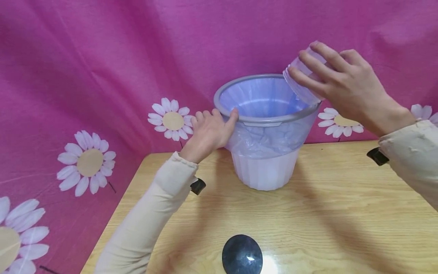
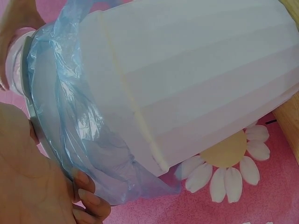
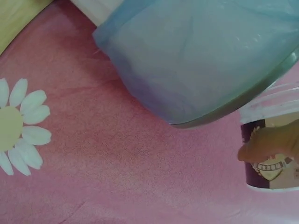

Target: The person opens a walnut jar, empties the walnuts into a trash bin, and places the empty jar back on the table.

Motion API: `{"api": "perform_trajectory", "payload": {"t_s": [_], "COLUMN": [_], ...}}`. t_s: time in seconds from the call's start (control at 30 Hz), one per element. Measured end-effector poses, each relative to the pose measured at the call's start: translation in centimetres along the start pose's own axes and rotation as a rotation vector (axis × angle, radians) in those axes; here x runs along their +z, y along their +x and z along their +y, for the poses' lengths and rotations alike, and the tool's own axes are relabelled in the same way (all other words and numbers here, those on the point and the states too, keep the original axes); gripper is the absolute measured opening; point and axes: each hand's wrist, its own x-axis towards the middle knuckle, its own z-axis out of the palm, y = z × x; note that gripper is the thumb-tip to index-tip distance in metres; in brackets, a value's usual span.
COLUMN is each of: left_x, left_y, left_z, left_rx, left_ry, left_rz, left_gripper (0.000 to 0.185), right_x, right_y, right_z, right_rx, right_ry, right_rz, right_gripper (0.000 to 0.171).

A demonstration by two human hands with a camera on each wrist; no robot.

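Observation:
A white ribbed waste bin [image 1: 265, 171] stands at the back of the wooden table [image 1: 325, 224], lined with a pale blue plastic bag [image 1: 260, 99] held under a grey rim ring [image 1: 263, 120]. My left hand [image 1: 210, 131] grips the bin's left rim, thumb on the ring; its fingers [image 2: 88, 196] lie against the bag [image 2: 70, 126]. My right hand [image 1: 337, 82] holds a clear plastic cup [image 1: 301, 82] tilted over the bin's right rim. In the right wrist view the cup [image 3: 273, 135] carries a dark printed label beside the bag-covered bin [image 3: 201, 60].
A dark round lid [image 1: 242, 255] lies near the table's front edge. A pink cloth with white daisies [image 1: 89, 161] hangs behind and to the left of the table. The table's left edge runs diagonally near my left forearm.

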Motion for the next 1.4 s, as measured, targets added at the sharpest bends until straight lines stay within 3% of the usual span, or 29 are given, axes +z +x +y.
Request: {"api": "perform_trajectory", "payload": {"t_s": [0.2,0.63,0.97,1.13,1.4], "left_x": [-0.1,0.1,0.3,0.2,0.7], "left_y": [-0.1,-0.2,-0.6,-0.6,-0.7], "left_z": [0.0,-0.1,-0.3,-0.3,-0.4], "left_rx": [0.007,0.012,0.009,0.024,0.028], "left_ry": [0.002,-0.007,-0.006,-0.013,0.002], "left_rz": [-0.004,0.006,0.010,0.013,0.021], "left_gripper": [0.075,0.076,0.074,0.073,0.071], "right_x": [0.3,0.7,0.6,0.7,1.5], "right_y": [0.0,0.1,0.0,-0.2,-0.4], "right_z": [-0.1,-0.3,0.0,-0.1,-0.8], "right_rx": [0.007,0.029,0.138,0.164,0.256], "right_ry": [0.003,0.043,0.090,0.102,0.204], "right_rz": [0.038,0.011,0.148,0.130,0.173], "right_gripper": [0.099,0.098,0.075,0.081,0.100]}}
